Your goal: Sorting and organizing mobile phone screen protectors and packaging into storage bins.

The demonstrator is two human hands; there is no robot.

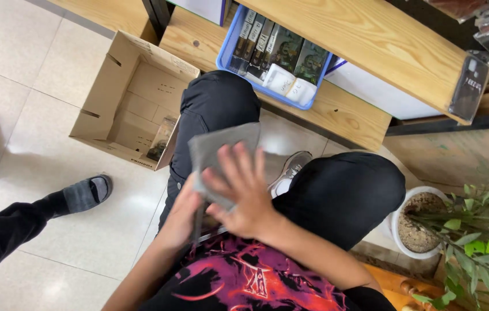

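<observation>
Slippers are showing at the far left of the tiled floor, grey ones on the feet of another person whose dark trouser leg is stretching in from the lower left corner. Next along, an open cardboard box is sitting on the tiles against the low wooden shelf, with one small packet lying in its near right corner. The person is crouching, black-trousered knees up, and holding a grey cloth over the left thigh. The left hand is gripping the cloth's lower edge from beneath, fingers closed on it. The right hand is pressing flat on top of the cloth, fingers spread apart. Beyond the knees, a blue tray of boxed goods is resting on the shelf's front edge. Further right, a white pot with a leafy plant is standing on the floor.
</observation>
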